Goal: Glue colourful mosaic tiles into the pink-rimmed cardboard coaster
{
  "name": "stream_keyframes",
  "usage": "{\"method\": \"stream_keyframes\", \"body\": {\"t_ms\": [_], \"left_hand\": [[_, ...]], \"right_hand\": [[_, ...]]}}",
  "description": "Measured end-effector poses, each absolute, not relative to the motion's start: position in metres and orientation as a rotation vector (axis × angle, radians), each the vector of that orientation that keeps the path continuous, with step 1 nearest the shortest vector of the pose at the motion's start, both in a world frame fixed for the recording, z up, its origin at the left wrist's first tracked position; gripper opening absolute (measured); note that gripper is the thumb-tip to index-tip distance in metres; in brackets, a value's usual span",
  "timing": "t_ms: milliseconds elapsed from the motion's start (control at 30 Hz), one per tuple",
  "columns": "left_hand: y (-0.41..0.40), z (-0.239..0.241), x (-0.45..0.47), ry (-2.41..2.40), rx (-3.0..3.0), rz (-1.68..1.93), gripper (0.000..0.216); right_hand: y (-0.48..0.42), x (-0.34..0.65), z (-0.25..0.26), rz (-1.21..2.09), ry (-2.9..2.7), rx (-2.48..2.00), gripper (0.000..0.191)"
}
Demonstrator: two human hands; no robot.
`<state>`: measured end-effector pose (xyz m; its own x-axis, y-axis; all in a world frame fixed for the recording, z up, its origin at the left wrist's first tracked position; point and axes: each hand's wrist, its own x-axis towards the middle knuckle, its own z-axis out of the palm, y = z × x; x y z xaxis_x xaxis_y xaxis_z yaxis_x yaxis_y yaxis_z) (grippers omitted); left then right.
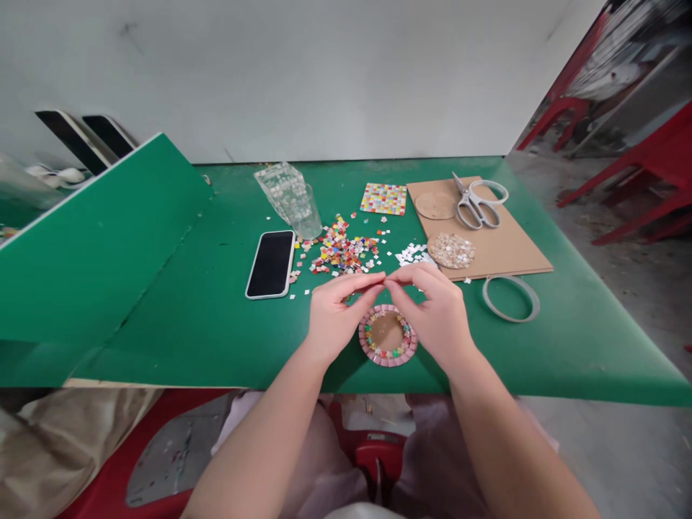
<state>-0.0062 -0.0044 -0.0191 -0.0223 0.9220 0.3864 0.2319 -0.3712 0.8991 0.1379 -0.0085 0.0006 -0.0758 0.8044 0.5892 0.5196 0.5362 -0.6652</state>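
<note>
My left hand (340, 310) and my right hand (432, 310) meet fingertip to fingertip, each in a pinch. Whatever sits between the fingertips is too small to make out. Just below them on the table lies a round cardboard disc (387, 332) with a ring of pink tiles around its rim and small colourful pieces inside that ring. Beyond my left hand spreads a pile of colourful mosaic tiles (346, 249). White tiles (414, 254) lie past my right hand, partly hidden by it.
A phone (271, 264) and a plastic cup with a clear bag (292, 198) stand left of the tiles. Scissors (472, 205), a tile-covered disc (452, 250) and a tape roll (489, 192) rest on cardboard (513, 245). Another tape roll (511, 298) lies nearer. A green divider (108, 245) rises at left.
</note>
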Motion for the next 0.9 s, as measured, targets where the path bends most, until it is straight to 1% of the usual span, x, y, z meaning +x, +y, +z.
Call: {"method": "stream_keyframes", "body": {"t_ms": [267, 600, 900], "left_hand": [[-0.0051, -0.0185, -0.0048, 1.221, 1.592, 1.42, 0.016], [-0.0061, -0.0189, -0.0024, 1.145, 1.39, 1.405, 0.015], [-0.0054, -0.0169, -0.001, 1.116, 1.279, 1.379, 0.015]], "right_hand": [[-0.0093, 0.1361, 0.0034, 0.404, -1.704, -1.158, 0.011], [-0.0105, 0.1333, 0.003, 0.505, -1.628, -1.215, 0.008], [-0.0108, 0.1332, 0.0035, 0.534, -1.601, -1.221, 0.008]]}}
